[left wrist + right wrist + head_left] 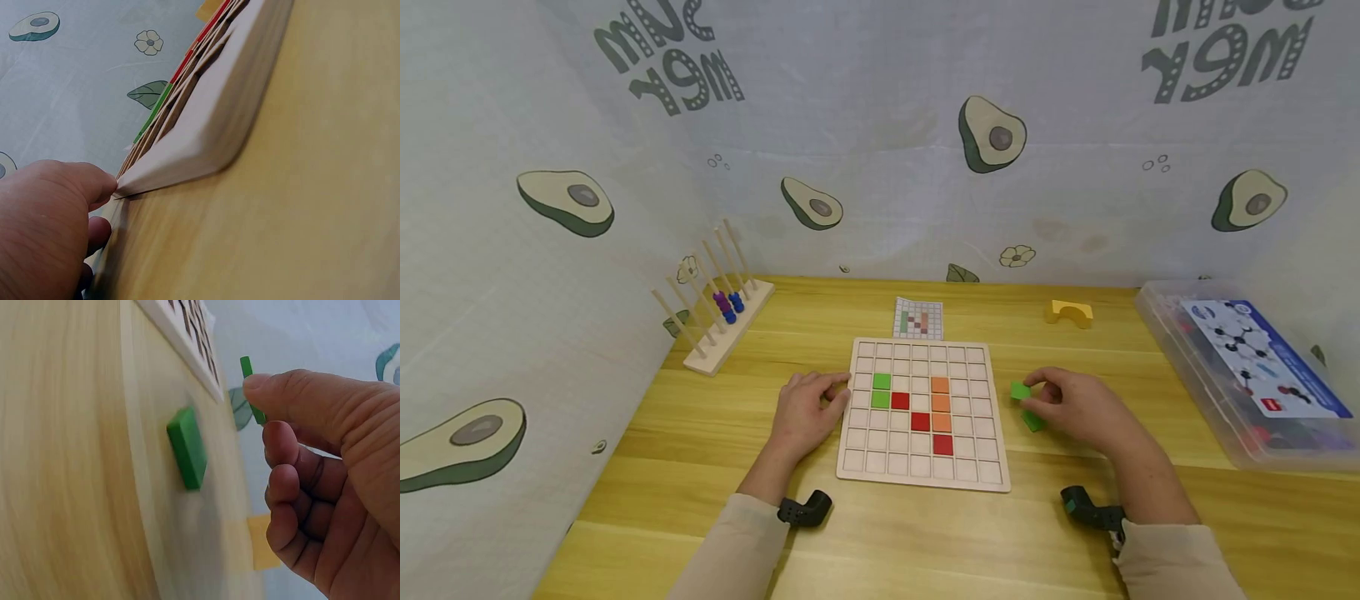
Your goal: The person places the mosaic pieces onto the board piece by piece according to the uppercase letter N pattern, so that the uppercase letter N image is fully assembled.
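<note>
A square wooden grid board (pixel 892 462) lies on the table with two green, three orange and three red square tiles set in its cells. My left hand (pixel 805 415) rests at the board's left edge, fingertips touching its side with relaxed fingers. To the right of the board, my right hand (pixel 1078 408) pinches a green square tile (pixel 245 365) between thumb and fingers, raised above the table. Another green tile (pixel 187 450) lies on the table just below that hand. Behind the board lies a small printed pattern card (pixel 918 318) with a coloured grid.
A wooden peg stand (pixel 730 337) with blue and purple beads stands at the back left. At the back right lies a yellow arch block (pixel 1070 313). A clear plastic case (pixel 1195 392) with a blue-and-white label sits at the right. A patterned cloth hangs behind the table.
</note>
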